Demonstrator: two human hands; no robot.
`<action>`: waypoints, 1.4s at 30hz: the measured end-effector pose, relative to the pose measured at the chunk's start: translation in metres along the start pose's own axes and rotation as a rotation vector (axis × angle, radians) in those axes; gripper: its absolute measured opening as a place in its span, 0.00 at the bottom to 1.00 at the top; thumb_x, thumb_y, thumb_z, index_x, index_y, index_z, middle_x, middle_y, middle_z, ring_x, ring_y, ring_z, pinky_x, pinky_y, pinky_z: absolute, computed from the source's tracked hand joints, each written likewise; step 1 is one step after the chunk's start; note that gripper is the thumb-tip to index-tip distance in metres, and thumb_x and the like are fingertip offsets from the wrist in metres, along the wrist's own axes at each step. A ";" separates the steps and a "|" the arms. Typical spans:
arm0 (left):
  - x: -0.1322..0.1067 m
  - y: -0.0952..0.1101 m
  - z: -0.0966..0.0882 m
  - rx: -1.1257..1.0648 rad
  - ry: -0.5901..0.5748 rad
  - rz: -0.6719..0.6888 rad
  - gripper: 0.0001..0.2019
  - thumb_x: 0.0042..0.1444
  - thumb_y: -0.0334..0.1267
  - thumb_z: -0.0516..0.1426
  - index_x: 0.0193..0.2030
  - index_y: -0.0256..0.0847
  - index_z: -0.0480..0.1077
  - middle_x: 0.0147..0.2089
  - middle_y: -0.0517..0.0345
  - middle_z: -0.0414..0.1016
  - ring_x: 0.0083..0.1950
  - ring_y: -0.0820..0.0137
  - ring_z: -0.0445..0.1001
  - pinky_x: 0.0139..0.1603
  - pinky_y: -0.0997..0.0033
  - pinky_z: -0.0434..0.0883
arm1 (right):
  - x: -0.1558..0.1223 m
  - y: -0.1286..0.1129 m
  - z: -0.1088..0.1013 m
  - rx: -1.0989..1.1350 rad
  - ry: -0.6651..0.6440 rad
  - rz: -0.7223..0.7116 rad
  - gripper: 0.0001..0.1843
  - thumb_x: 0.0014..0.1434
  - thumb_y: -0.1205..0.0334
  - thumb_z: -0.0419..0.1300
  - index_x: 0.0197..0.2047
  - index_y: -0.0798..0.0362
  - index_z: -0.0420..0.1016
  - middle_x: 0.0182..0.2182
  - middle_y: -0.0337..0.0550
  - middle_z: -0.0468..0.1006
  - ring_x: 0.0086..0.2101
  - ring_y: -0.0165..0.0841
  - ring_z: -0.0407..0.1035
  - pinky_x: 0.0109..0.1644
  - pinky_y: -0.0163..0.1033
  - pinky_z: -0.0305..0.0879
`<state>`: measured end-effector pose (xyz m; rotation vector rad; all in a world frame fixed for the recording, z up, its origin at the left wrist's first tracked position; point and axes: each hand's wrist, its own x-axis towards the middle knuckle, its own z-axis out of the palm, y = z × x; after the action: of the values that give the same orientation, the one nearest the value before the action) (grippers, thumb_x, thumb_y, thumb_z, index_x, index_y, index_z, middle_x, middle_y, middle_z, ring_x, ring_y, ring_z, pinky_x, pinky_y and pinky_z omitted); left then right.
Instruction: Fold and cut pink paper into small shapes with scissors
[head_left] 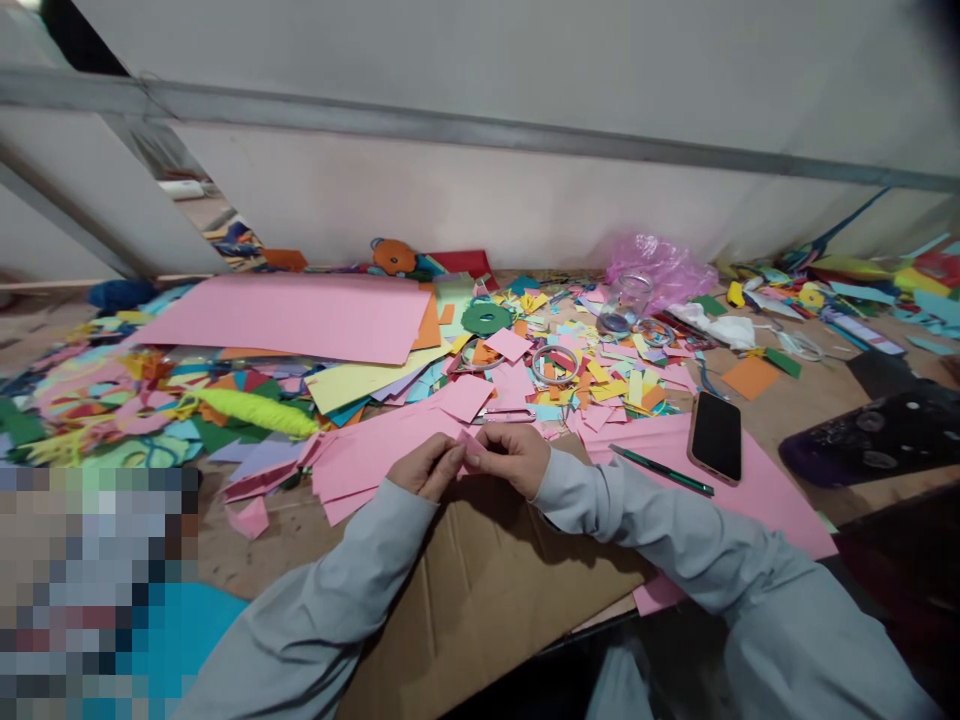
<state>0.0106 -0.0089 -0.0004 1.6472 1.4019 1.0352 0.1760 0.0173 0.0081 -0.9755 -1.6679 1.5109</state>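
Note:
Both my hands meet over the top of a brown cardboard sheet (495, 580). Between them is a small piece of pink paper (470, 443), partly hidden by the fingers. My left hand (427, 466) pinches its left side, and my right hand (514, 457) pinches its right side. Just beyond the hands lie a pink paper square (467, 397) and a small cutter or clip-like tool (508, 415). Large pink sheets (360, 455) spread to the left of my left hand. A dark green pen (660, 470) rests on pink paper right of my right wrist.
A phone (715, 437) lies on a pink sheet at the right. Behind are a tape roll (555, 366), a green paper disc (486, 317), a clear jar (628, 300) and a pink plastic bag (660, 270). Colourful scraps cover the surface up to a white panel (480, 200). Yellow-green yarn (255, 410) sits left.

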 end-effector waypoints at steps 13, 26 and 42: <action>0.000 0.007 -0.009 -0.264 0.189 -0.188 0.15 0.50 0.52 0.60 0.29 0.40 0.69 0.18 0.68 0.64 0.19 0.77 0.61 0.18 0.79 0.60 | -0.001 -0.004 0.003 0.114 -0.069 0.140 0.22 0.50 0.45 0.64 0.24 0.54 0.64 0.17 0.34 0.70 0.16 0.24 0.64 0.17 0.29 0.60; 0.009 -0.003 -0.019 -0.293 0.271 -0.216 0.18 0.47 0.54 0.62 0.28 0.39 0.70 0.18 0.68 0.64 0.18 0.79 0.59 0.17 0.80 0.56 | 0.001 -0.010 -0.016 -0.117 0.043 -0.051 0.07 0.56 0.61 0.59 0.30 0.56 0.71 0.22 0.36 0.71 0.23 0.25 0.64 0.27 0.31 0.61; 0.007 -0.001 -0.009 -0.390 0.057 -0.248 0.17 0.45 0.51 0.64 0.24 0.38 0.69 0.18 0.68 0.64 0.19 0.79 0.61 0.21 0.79 0.56 | 0.001 -0.005 -0.015 -0.438 -0.146 -0.593 0.08 0.58 0.69 0.59 0.39 0.55 0.77 0.35 0.46 0.74 0.35 0.30 0.70 0.41 0.34 0.68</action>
<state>0.0029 -0.0017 0.0030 1.1418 1.3022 1.1313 0.1880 0.0248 0.0149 -0.5001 -2.2000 0.8555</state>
